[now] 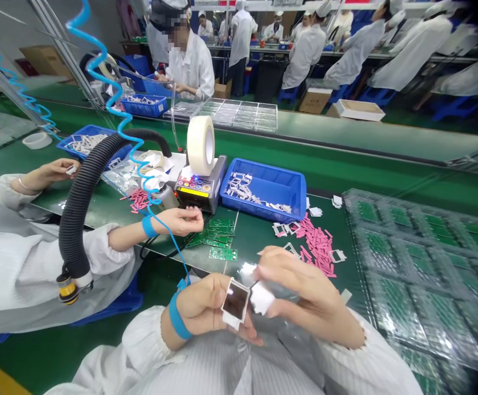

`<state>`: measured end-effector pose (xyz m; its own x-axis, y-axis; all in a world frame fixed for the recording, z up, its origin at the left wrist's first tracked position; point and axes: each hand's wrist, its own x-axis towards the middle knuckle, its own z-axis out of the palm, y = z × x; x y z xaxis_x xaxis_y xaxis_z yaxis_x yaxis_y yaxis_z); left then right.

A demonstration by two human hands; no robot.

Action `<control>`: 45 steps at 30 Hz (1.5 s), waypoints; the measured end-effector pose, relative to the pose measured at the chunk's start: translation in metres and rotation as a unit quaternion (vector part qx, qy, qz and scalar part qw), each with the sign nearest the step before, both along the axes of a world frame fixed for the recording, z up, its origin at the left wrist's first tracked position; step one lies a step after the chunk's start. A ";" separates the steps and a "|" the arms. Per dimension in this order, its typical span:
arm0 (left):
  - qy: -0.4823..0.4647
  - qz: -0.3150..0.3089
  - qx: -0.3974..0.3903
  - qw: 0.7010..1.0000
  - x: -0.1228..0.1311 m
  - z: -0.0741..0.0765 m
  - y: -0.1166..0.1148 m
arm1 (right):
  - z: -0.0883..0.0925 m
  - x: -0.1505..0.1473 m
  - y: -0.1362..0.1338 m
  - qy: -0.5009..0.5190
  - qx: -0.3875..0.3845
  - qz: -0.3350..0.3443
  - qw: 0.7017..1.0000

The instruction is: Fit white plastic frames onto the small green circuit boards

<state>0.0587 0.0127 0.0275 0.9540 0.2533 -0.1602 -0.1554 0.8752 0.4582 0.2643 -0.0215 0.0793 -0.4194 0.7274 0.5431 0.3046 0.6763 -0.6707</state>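
Low before the tabletop's near edge, left hand (203, 307): curled, thumb and fingers pinched on one side of a small square white-rimmed frame (236, 300), which it holds in the air just short of the dark green tabletop (259, 236).
Right hand (308, 299): closed, fingertips nipping a small white paper-like tab (262, 300) that touches the frame's right edge.
Look: thin white border around a dark, glossy, reflecting pane, tilted toward the camera.
Handling: likely feather-light and thin, stiff enough to stay flat yet easily bent. The pane probably smudges or scratches, so the rim is the place to grip, not the face.
Nearby: loose pink paper strips (319, 247) beyond the right hand; small green circuit boards (218, 236) further left.
Farther: blue plastic bin (280, 184) of white parts; clear blister tray (407, 258) at right; a co-worker's hand (181, 219) at left.
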 end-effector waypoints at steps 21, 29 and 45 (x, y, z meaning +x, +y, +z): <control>-0.035 0.078 -0.001 0.996 0.013 -0.020 -0.011 | -0.043 0.063 0.001 -0.104 -0.090 -0.335 0.932; -0.006 0.121 -0.016 0.992 0.023 -0.017 -0.008 | -0.106 0.092 0.040 -0.226 -0.143 -0.408 0.873; 0.058 0.158 0.170 0.971 0.020 -0.013 -0.008 | -0.018 0.003 -0.012 0.031 -0.049 -0.261 0.964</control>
